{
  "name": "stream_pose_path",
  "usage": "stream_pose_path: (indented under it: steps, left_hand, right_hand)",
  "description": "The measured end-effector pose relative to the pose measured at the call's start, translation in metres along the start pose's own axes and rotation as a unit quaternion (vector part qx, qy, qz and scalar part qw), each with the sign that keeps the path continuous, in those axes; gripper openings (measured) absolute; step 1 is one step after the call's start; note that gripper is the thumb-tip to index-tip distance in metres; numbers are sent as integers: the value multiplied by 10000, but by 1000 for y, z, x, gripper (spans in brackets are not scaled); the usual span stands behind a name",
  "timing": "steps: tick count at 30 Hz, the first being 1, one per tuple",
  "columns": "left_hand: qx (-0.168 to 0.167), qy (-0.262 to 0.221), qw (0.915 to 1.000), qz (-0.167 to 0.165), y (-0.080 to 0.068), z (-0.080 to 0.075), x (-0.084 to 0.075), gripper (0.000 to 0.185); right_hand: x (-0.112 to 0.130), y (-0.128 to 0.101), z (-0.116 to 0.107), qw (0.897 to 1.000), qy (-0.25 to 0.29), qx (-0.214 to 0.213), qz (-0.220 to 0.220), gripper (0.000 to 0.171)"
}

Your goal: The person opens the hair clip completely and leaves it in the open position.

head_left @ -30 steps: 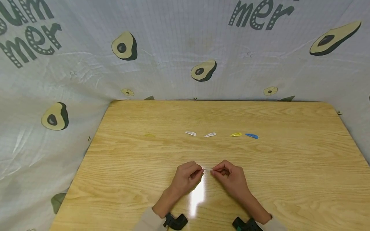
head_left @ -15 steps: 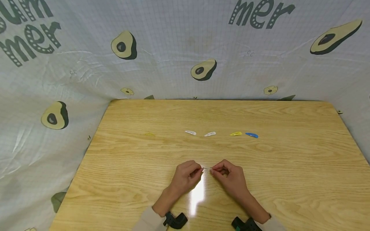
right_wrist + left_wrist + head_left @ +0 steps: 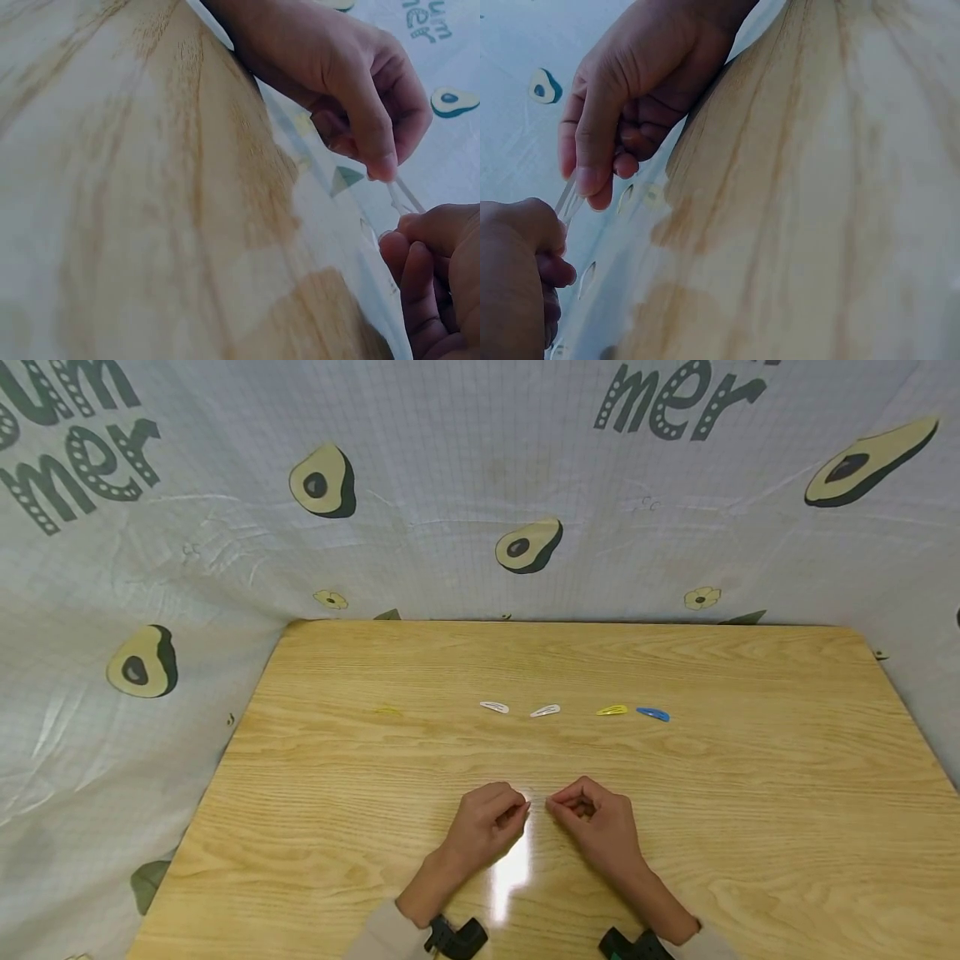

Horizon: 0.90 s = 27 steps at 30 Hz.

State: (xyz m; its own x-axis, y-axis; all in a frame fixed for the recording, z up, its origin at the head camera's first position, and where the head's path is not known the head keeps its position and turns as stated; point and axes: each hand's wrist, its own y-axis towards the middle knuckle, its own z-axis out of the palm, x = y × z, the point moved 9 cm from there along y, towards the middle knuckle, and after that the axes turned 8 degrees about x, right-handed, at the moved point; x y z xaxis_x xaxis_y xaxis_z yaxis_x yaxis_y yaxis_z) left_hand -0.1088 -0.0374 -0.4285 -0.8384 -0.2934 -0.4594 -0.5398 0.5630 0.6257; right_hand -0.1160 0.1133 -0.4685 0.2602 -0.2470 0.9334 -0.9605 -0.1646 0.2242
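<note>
Two hands meet over a light wooden table (image 3: 315,827). The left hand (image 3: 483,827) and right hand (image 3: 596,827) each pinch one end of a thin, clear plastic hair clip (image 3: 568,201), held between them just above the wood. Beyond the hands lie two white clips (image 3: 495,707), a yellow clip (image 3: 612,710) and a blue clip (image 3: 652,714). An avocado-print cloth (image 3: 480,485) hangs behind.
</note>
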Motion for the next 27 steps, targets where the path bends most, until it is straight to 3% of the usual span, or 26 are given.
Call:
stream_pose_path:
  steps: [4, 9, 15, 23, 27]
  left_hand:
    - [36, 25, 9997, -244, -1, 1, 3, 14]
    - [81, -82, 9969, -773, -5, 1, 9, 12]
    - [-154, -70, 9912, -1313, -8, -1, 10, 8]
    - [-450, 97, 9870, -1539, -7, -5, 13, 8]
    - [-459, 37, 9860, -1604, -8, -7, 16, 4]
  right_hand:
    - [-1, 0, -1, 10000, 12, -71, 29, 13]
    - [0, -2, 1, 9999, -21, -92, 56, 11]
    - [5, -1, 1, 9997, -54, -168, -164, 12]
    - [12, 5, 4, 9991, -47, -243, -338, 13]
    - [28, 8, 6, 9985, -149, -337, -415, 15]
